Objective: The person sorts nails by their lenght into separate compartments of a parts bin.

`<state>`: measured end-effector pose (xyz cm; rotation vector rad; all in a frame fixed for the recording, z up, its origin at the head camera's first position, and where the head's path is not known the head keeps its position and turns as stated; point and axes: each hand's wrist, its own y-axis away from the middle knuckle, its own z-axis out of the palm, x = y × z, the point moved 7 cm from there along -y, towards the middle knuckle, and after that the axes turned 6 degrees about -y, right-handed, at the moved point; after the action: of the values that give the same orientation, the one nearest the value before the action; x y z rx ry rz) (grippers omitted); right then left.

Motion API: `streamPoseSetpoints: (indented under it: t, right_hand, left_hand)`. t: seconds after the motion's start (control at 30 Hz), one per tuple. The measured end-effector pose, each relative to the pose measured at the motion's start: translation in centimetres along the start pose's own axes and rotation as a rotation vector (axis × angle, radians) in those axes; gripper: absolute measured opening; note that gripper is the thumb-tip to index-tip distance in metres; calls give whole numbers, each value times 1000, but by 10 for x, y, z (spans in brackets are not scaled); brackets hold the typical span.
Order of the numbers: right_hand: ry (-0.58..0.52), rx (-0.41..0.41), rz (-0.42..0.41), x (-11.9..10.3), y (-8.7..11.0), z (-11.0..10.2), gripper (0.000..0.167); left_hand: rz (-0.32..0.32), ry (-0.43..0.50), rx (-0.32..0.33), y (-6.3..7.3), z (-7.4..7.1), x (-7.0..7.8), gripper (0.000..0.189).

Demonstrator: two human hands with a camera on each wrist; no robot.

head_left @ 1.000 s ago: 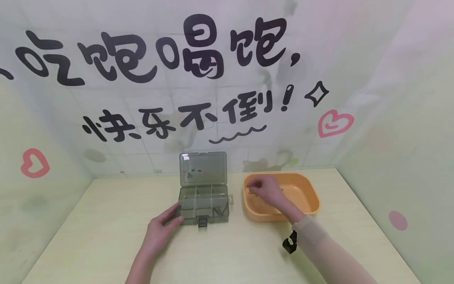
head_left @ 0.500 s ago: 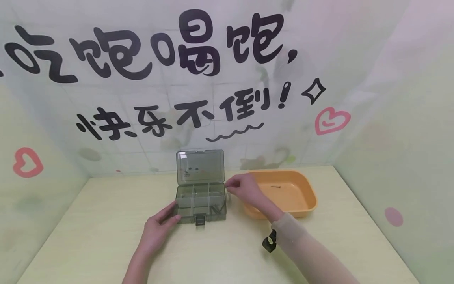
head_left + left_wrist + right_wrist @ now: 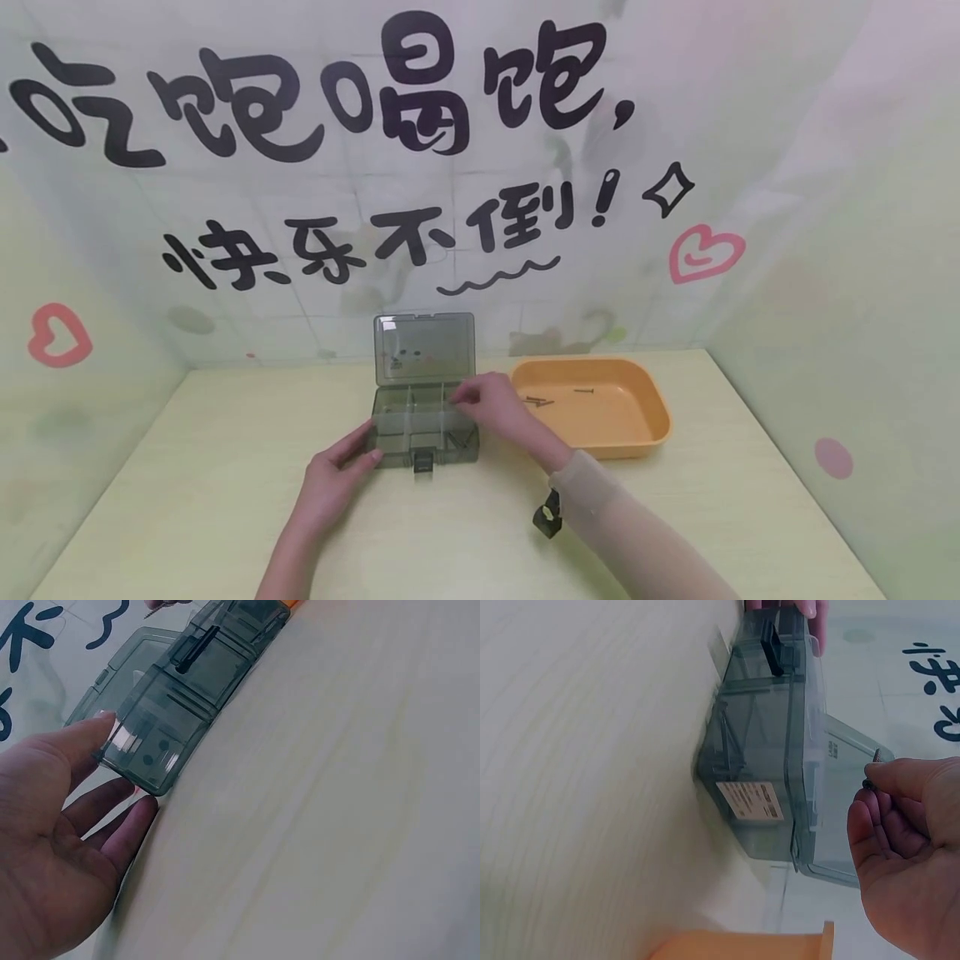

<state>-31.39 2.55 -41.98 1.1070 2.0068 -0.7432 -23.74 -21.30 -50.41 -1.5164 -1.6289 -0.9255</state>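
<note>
A translucent grey-green compartment box (image 3: 391,447) stands on the table with its lid (image 3: 424,350) raised. My left hand (image 3: 331,483) holds the box's left end, thumb on the front edge and fingers at the side, as the left wrist view (image 3: 82,832) also shows. Over the right back compartment, my right hand (image 3: 491,406) pinches a screw (image 3: 877,756) between thumb and fingertips. Several long dark screws (image 3: 731,735) lie in the right front compartment. Small pieces, too tiny to identify, show in the back left compartment.
An orange tray (image 3: 645,417) stands right of the box, with several screws (image 3: 583,391) lying on its bottom. A wall with black lettering rises behind the table (image 3: 187,483), and side walls flank it. A black clip-like device (image 3: 548,515) hangs under my right sleeve.
My right hand has moved left from the orange tray to above the box, carrying the screw. The screws left in the tray have come into sight. My left hand stays at the box.
</note>
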Motion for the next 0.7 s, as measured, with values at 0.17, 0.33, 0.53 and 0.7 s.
streamPoseSetpoints:
  t: [0.17, 0.33, 0.53, 0.7]
  right_hand:
    - [-2, -13, 12, -3, -2, 11, 10]
    - [-27, -23, 59, -5, -4, 24, 9]
    - [-22, -24, 65, -5, -6, 34, 9]
    - [-11, -17, 27, -6, -8, 35, 9]
  left_hand:
    - [8, -3, 2, -1, 0, 0, 58]
    - [4, -7, 3, -1, 0, -1, 57]
    - [2, 2, 6, 0, 0, 0, 57]
    - [4, -1, 10, -1, -1, -1, 57]
